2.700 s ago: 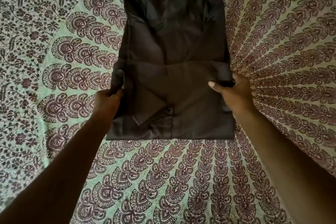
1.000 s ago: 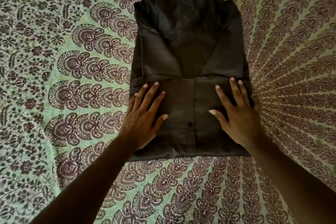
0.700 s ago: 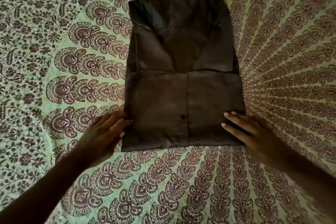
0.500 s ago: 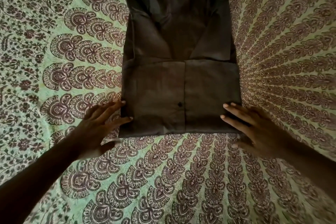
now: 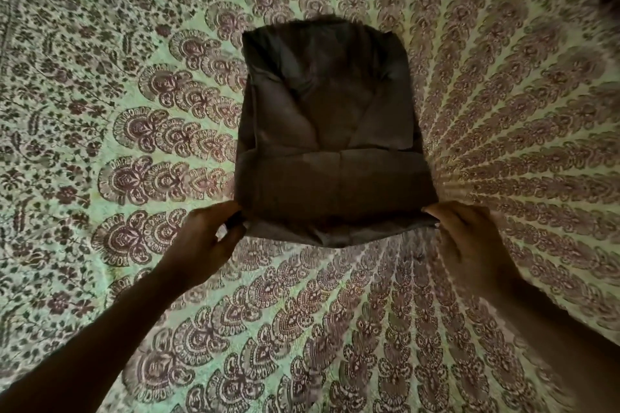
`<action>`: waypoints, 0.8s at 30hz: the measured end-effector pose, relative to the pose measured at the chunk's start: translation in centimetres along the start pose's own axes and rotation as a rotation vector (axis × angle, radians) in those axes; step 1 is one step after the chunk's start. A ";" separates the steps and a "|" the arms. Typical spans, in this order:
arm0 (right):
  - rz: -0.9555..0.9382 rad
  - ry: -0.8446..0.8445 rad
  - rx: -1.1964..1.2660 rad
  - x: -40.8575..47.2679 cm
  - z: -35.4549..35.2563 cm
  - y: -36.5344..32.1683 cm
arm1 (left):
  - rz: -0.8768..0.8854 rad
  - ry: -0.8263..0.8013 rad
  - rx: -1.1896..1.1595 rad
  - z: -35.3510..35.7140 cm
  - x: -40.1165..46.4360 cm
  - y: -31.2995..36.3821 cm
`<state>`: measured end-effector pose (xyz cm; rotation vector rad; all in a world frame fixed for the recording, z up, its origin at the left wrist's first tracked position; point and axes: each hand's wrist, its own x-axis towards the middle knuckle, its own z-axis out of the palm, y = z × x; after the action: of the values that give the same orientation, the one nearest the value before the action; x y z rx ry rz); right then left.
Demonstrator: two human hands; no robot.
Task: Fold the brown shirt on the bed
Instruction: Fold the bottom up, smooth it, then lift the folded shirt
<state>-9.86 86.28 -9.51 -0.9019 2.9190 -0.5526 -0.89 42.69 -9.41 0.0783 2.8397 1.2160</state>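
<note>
Left grip: my left hand (image 5: 201, 245) has the near left corner of the brown shirt (image 5: 330, 131) pinched, thumb on top, fingers curled under the edge.
Right grip: my right hand (image 5: 469, 238) pinches the near right corner the same way, thumb along the top; how deep the fingers go under I can't tell.
Lifted edge: the near edge is off the bedspread (image 5: 335, 329), and it sags in the middle between my two hands.
Shirt: folded into a tall rectangle in the middle of the bed, collar end away from me, a cross fold showing just beyond my hands.
Step, as I read it: carrying this near end up and over for the last fold.
Risk, layers: I'm holding several layers by the corners only, so an inner one could slip out and bunch as I go over.
Risk, sag: that drooping middle may land first and set a crooked crease.
Risk, skew: if one hand leads, the edges won't line up.
Risk, drag: the far half lies loose and could slide on the bedspread.
</note>
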 end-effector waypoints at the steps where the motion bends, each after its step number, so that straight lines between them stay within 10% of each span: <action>1: 0.048 0.020 0.027 1.0 -0.7 -0.1 | -0.018 0.024 -0.036 -0.9 1.0 0.6; 11: 0.208 0.267 0.155 18.5 -2.6 1.6 | -0.165 0.364 -0.129 -5.4 15.4 0.5; 24: 0.198 0.194 0.064 39.7 -1.1 8.4 | -0.449 0.626 0.097 -5.9 33.4 -4.5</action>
<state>-47.49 71.18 -8.70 -0.5735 3.0919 -0.7520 -34.75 37.62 -9.54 -1.0485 3.1230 1.1417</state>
